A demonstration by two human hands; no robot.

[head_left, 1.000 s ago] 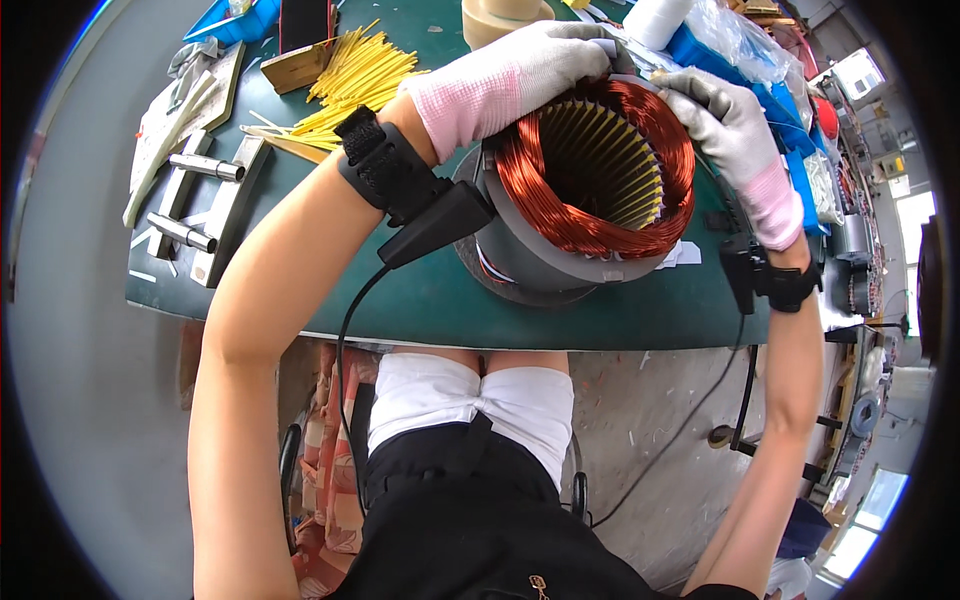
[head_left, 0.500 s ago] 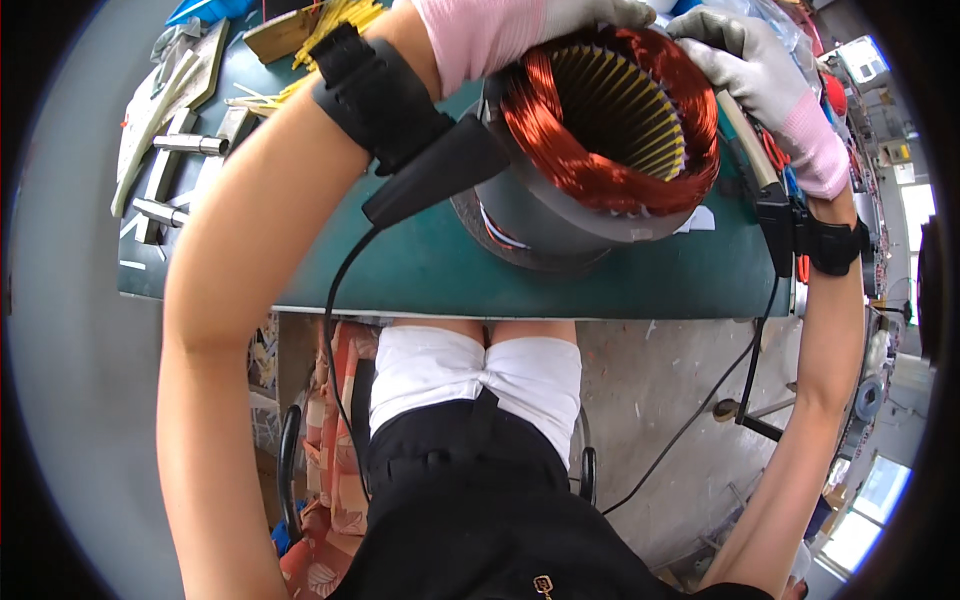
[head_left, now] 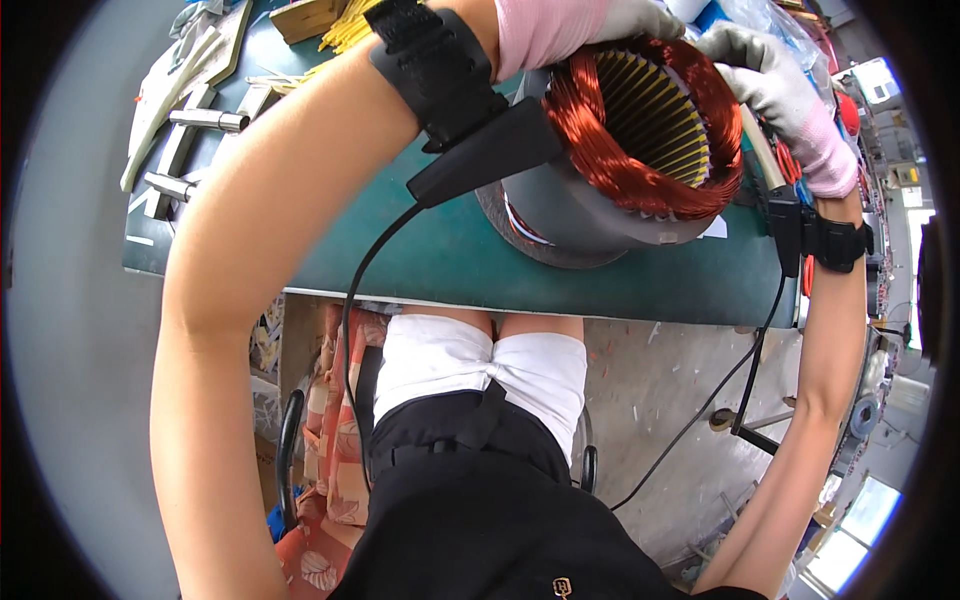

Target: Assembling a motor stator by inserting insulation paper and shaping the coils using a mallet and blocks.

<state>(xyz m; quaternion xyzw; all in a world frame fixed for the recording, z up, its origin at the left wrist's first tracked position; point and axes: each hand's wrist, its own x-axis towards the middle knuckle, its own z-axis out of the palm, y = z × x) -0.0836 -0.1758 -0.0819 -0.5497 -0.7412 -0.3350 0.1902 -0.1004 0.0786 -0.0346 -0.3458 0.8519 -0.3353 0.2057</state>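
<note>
At the far rim of the copper winding (head_left: 615,160)

Reaches around the stator (head_left: 590,215) with both arms, gloves on. Brings the left fingers (head_left: 655,18) across the back of the winding; cannot tell whether gripping or merely resting there, with part of the grasp cut off at the upper edge of view. Bends the right fingers (head_left: 722,42) just beside the far right of the winding, thumb at the wire or nearly so; again cannot tell whether closed on anything.

Has the stator standing on the bench (head_left: 430,260), on the near side of both sets of fingers, winding uppermost.

Judging by the full ring of wire, seems well past filling the slots; shows yellow-edged liners (head_left: 680,160) round the visible part of the bore. Looks busy with the coil ends. Cannot judge the amount left: cannot make out any tie or loose lead on the near side, and shows too little of the far rim to say.

Has yellow sticks (head_left: 350,35) well to the left of the left fingers, silver rods (head_left: 210,121) farther off on that side and nearer the body, and a pale handle (head_left: 762,150) near the right fingers, on the body side.
</note>
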